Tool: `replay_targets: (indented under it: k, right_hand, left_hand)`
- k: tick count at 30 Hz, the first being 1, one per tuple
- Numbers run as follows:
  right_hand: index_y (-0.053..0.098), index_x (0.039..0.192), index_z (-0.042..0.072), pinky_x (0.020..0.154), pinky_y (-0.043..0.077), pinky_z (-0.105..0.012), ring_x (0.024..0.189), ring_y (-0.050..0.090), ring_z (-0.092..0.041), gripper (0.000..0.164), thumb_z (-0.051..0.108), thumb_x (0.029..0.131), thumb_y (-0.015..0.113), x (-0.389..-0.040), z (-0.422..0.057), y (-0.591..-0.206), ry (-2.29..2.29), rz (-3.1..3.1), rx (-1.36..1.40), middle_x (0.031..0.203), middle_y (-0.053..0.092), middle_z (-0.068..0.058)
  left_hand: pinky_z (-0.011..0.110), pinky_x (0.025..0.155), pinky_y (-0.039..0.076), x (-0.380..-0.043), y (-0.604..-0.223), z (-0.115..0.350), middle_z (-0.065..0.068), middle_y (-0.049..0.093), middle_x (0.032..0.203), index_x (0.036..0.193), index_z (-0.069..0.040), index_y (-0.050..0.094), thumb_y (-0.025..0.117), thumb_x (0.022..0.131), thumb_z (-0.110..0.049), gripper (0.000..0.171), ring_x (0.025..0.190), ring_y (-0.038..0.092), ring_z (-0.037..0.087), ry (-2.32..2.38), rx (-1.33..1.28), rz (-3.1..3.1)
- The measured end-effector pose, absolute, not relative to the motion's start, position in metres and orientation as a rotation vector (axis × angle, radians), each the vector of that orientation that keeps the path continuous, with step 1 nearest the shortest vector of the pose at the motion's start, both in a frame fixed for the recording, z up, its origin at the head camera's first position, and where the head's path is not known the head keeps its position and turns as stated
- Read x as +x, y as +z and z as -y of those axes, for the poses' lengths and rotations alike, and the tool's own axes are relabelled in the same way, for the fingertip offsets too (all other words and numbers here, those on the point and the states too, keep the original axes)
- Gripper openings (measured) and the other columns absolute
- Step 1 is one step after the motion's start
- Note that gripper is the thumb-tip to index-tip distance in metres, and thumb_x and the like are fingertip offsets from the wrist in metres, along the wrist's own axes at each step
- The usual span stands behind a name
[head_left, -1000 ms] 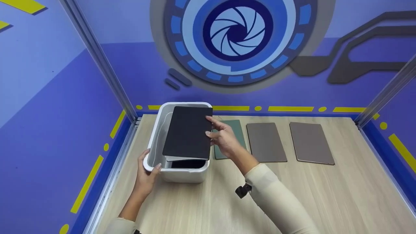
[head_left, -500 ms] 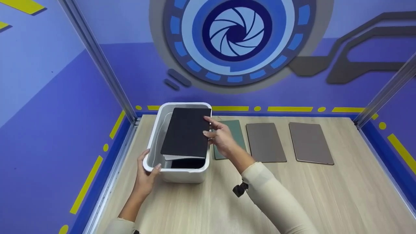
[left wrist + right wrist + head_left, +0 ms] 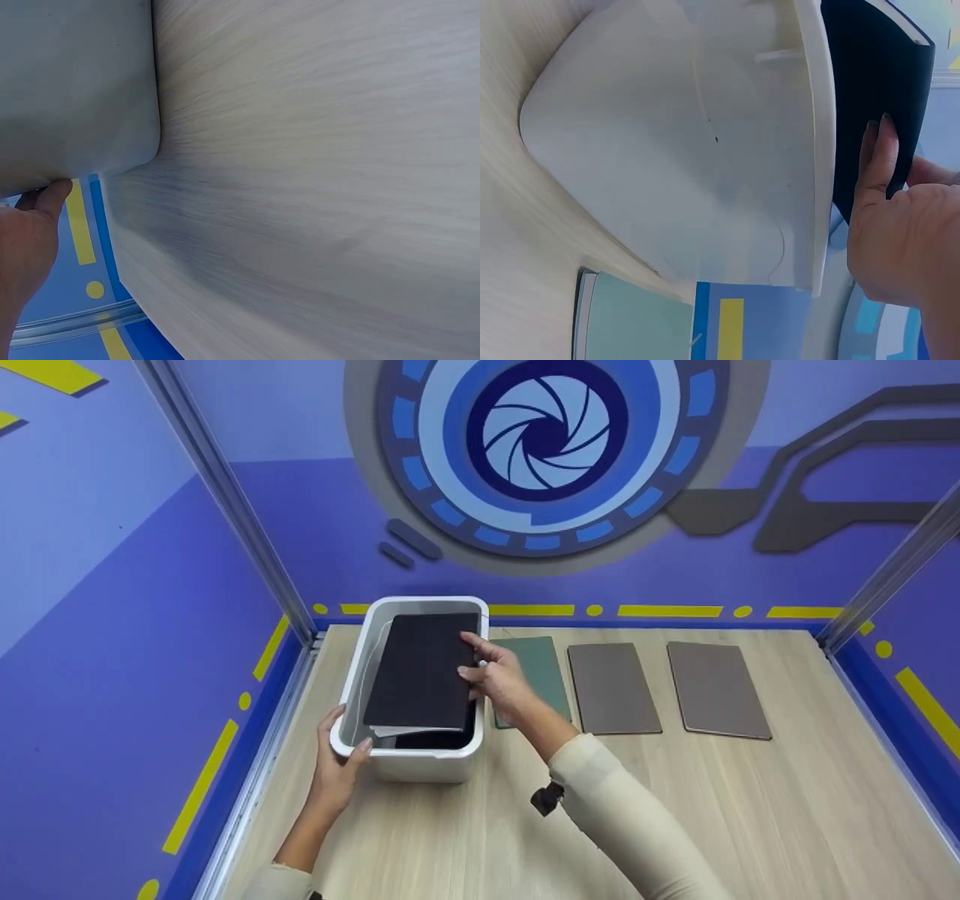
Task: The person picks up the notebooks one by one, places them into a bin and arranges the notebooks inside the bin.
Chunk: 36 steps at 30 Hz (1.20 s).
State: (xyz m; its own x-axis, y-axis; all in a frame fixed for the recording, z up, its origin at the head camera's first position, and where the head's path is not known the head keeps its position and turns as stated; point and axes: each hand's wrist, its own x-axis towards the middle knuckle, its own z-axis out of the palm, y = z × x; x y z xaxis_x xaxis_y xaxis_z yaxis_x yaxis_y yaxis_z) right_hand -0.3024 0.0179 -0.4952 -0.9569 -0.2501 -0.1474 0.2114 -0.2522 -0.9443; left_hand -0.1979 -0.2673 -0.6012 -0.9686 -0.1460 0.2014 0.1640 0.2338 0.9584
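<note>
"Pale wood tabletop [image 3: 585,832], blue walls [image 3: 315,532] — and the hands?"

"Left hand [image 3: 335,772] grips the white bin [image 3: 424,769]; right hand [image 3: 502,680] pinches a black notebook [image 3: 420,675] at its mouth."

"How far along?"

"Seemingly midway: a dark object [image 3: 431,741] lies inside, this one's unreleased; a green notebook [image 3: 538,671] and two brown notebooks [image 3: 615,688] [image 3: 720,690] lie outside — the right hand partly screens the green."
</note>
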Motion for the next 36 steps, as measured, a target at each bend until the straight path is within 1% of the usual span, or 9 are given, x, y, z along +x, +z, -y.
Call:
replay_targets:
  k: [4, 7, 11, 14, 17, 21, 26, 33, 36]
  right_hand:
    - [0.053, 0.158, 0.013, 0.055, 0.057, -0.026, 0.083, 0.071, -0.021, 0.07, -0.011, 0.093, 0.062, -0.3008, -0.0155, -0.4948, -2.273, -1.726, -0.051, 0.125, 0.051, -0.013]
    - [0.052, 0.158, 0.012, 0.055, 0.058, -0.027, 0.085, 0.072, -0.021, 0.071, -0.012, 0.093, 0.062, -0.2998, -0.014, -0.4945, -2.272, -1.741, -0.053, 0.124, 0.052, -0.013]
    - [0.051, 0.159, 0.013, 0.056, 0.057, -0.026, 0.085, 0.072, -0.021, 0.072, -0.011, 0.093, 0.062, -0.2991, -0.0127, -0.496, -2.26, -1.763, -0.069, 0.13, 0.054, -0.017]
    - [0.05, 0.16, 0.014, 0.056, 0.057, -0.026, 0.085, 0.073, -0.021, 0.072, -0.01, 0.093, 0.062, -0.2989, -0.0117, -0.4968, -2.255, -1.773, -0.081, 0.134, 0.055, -0.019]
    - [0.05, 0.16, 0.015, 0.056, 0.057, -0.026, 0.083, 0.072, -0.02, 0.072, -0.009, 0.093, 0.063, -0.2987, -0.0106, -0.4964, -2.257, -1.791, -0.085, 0.132, 0.055, -0.018]
    - [0.051, 0.16, 0.016, 0.055, 0.056, -0.025, 0.08, 0.071, -0.019, 0.071, -0.008, 0.094, 0.064, -0.2984, -0.0104, -0.4969, -2.246, -1.821, -0.083, 0.128, 0.057, -0.017]
    - [0.05, 0.161, 0.015, 0.056, 0.056, -0.026, 0.082, 0.072, -0.019, 0.071, -0.008, 0.094, 0.063, -0.2976, -0.0103, -0.4978, -2.241, -1.807, -0.072, 0.13, 0.056, -0.017]
    - [0.05, 0.161, 0.016, 0.057, 0.057, -0.026, 0.083, 0.072, -0.018, 0.071, -0.007, 0.094, 0.063, -0.2995, -0.0086, -0.4965, -2.242, -1.81, -0.065, 0.141, 0.057, -0.02]
    - [0.051, 0.16, 0.017, 0.056, 0.055, -0.025, 0.08, 0.07, -0.017, 0.071, -0.007, 0.094, 0.063, -0.3004, -0.0075, -0.4961, -2.228, -1.833, -0.055, 0.137, 0.059, -0.018]
  left_hand:
    - [0.015, 0.086, 0.049, -0.1975, -0.6016, 0.2661, 0.019, 0.036, 0.16, 0.163, -0.011, 0.026, 0.064, 0.1, -0.007, 0.074, 0.106, 0.056, 0.005, -1.818, -0.029, 2.236]
    - [0.015, 0.086, 0.05, -0.1977, -0.6023, 0.2655, 0.019, 0.039, 0.157, 0.163, -0.011, 0.026, 0.065, 0.1, -0.006, 0.074, 0.106, 0.056, 0.005, -1.832, -0.029, 2.23]
    - [0.014, 0.092, 0.048, -0.1967, -0.6025, 0.2659, 0.019, 0.038, 0.16, 0.163, -0.011, 0.026, 0.065, 0.1, -0.006, 0.075, 0.119, 0.052, 0.006, -1.827, -0.02, 2.244]
    - [0.014, 0.093, 0.049, -0.1962, -0.602, 0.2668, 0.019, 0.038, 0.16, 0.163, -0.011, 0.026, 0.066, 0.099, -0.007, 0.076, 0.121, 0.053, 0.01, -1.819, -0.012, 2.253]
    - [0.016, 0.087, 0.051, -0.1965, -0.6013, 0.2672, 0.02, 0.044, 0.15, 0.164, -0.013, 0.025, 0.065, 0.1, -0.008, 0.076, 0.112, 0.057, 0.012, -1.829, -0.014, 2.264]
    - [0.018, 0.082, 0.051, -0.197, -0.602, 0.2671, 0.019, 0.048, 0.136, 0.165, -0.015, 0.024, 0.064, 0.101, -0.008, 0.076, 0.1, 0.059, 0.009, -1.837, -0.025, 2.267]
    - [0.019, 0.081, 0.052, -0.1971, -0.6028, 0.2667, 0.022, 0.051, 0.129, 0.165, -0.014, 0.024, 0.064, 0.1, -0.007, 0.076, 0.096, 0.06, 0.009, -1.839, -0.036, 2.257]
    - [0.015, 0.09, 0.049, -0.1979, -0.6019, 0.2674, 0.021, 0.047, 0.147, 0.164, -0.014, 0.024, 0.065, 0.1, -0.009, 0.076, 0.111, 0.057, 0.01, -1.816, -0.01, 2.275]
    - [0.015, 0.089, 0.049, -0.1975, -0.6013, 0.2677, 0.021, 0.044, 0.148, 0.165, -0.013, 0.024, 0.065, 0.1, -0.008, 0.076, 0.107, 0.058, 0.009, -1.828, -0.015, 2.268]
